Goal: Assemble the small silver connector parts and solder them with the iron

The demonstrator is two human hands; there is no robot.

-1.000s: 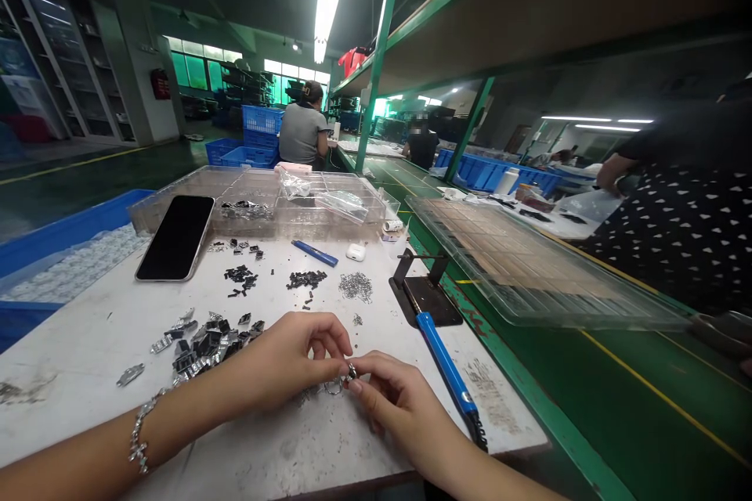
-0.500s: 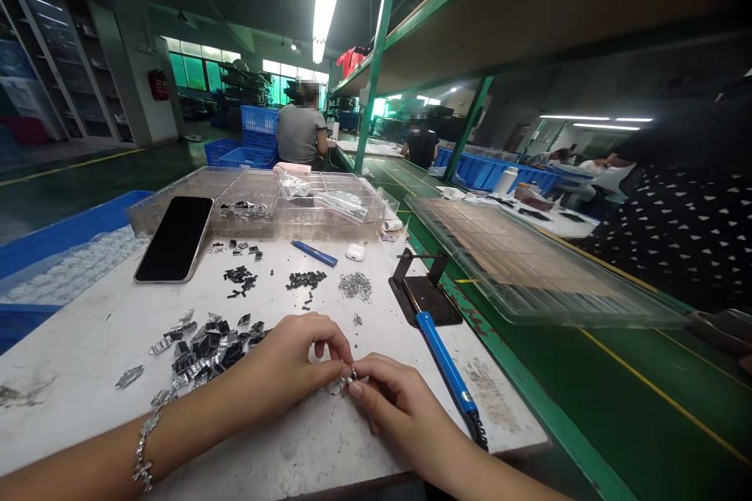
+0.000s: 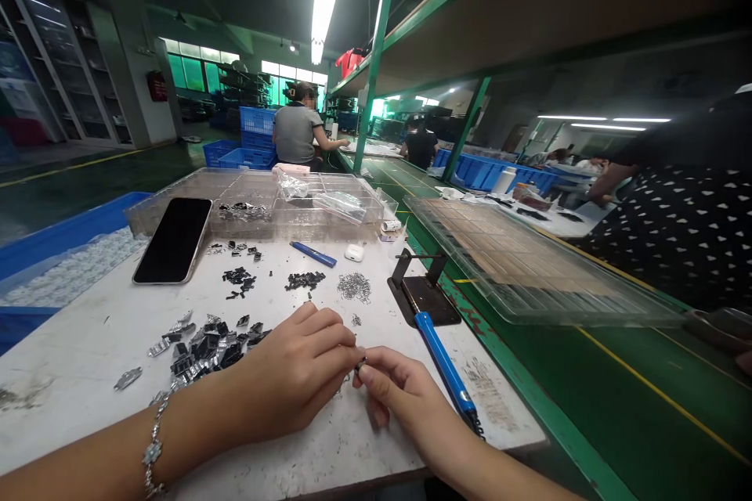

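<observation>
Small metallic part (image 3: pixel 360 365) sits over the white table (image 3: pixel 329 458), pinched between thumb and forefinger of your right hand (image 3: pixel 405 398); your left hand (image 3: pixel 297 368) meets it, fingertip grip too hidden to tell. Rightward lies a blue soldering iron (image 3: pixel 442 364).
</observation>
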